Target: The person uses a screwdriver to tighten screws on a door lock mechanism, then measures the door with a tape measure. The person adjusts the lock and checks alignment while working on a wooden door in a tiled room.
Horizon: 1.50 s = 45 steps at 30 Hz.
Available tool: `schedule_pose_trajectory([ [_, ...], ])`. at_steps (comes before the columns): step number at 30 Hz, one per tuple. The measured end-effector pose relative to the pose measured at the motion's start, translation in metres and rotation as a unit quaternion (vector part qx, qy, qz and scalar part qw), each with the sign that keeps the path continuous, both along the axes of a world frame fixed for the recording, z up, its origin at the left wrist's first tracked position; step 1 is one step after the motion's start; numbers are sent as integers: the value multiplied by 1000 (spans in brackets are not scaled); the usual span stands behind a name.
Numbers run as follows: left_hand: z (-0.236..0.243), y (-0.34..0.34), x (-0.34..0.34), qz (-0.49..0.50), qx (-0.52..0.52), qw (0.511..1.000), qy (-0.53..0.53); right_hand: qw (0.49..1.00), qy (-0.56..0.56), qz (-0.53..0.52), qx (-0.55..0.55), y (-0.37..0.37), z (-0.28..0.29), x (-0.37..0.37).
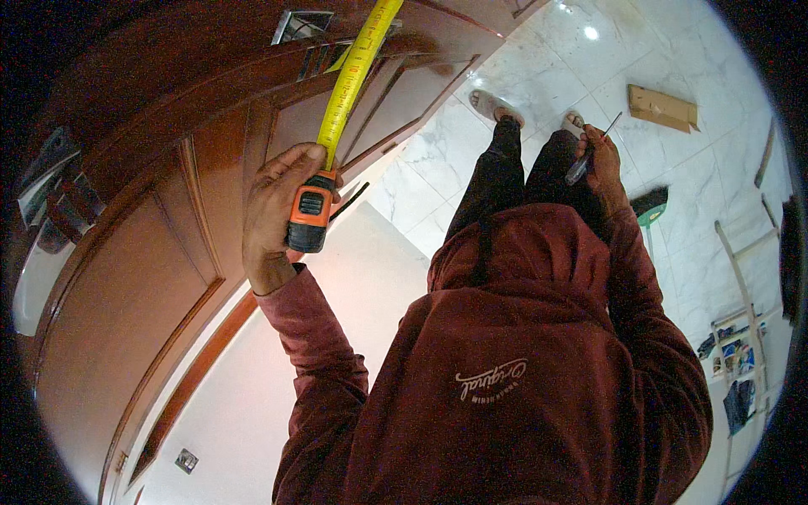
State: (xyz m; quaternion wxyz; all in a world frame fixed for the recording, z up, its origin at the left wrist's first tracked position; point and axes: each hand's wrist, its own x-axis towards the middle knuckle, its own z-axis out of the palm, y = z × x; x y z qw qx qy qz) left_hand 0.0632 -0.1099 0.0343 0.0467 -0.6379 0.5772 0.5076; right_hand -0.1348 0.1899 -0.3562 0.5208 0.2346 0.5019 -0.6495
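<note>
Tape measure (pixel 310 212), orange-black case, gripped in left hand (pixel 273 215); yellow blade (pixel 352 76) runs along wooden door (pixel 168 227). Right hand (pixel 599 156) clasps a thin metal tool (pixel 589 153) beside the thigh.

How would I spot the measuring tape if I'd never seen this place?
Start at the big reddish-brown panelled wooden door on the left. Against it, the left hand grips the tape measure, an orange-and-black case. Its long yellow blade running up the door marks it out.
</note>
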Motion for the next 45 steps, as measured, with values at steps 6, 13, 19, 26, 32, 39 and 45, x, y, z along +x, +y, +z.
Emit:
schedule_pose_trajectory([
  [6,1,-2,2,18,54,997,47,999,44,-5,9,0,8,-1],
  [13,3,0,0,22,61,997,43,999,44,-1,-17,6,-2,-1],
  [19,6,1,-8,2,56,998,23,999,48,-11,-1,8,1,-2],
  [26,8,4,-14,10,52,998,14,998,47,-35,24,6,11,-5],
  [32,15,6,-5,-44,13,996,-83,976,204,76,16,14,-3,-6],
  [39,86,18,-4,-40,-90,995,-15,970,243,11,1,-45,86,-45],
  [45,105,27,8,53,-181,980,63,908,378,129,-126,-128,172,-35],
])
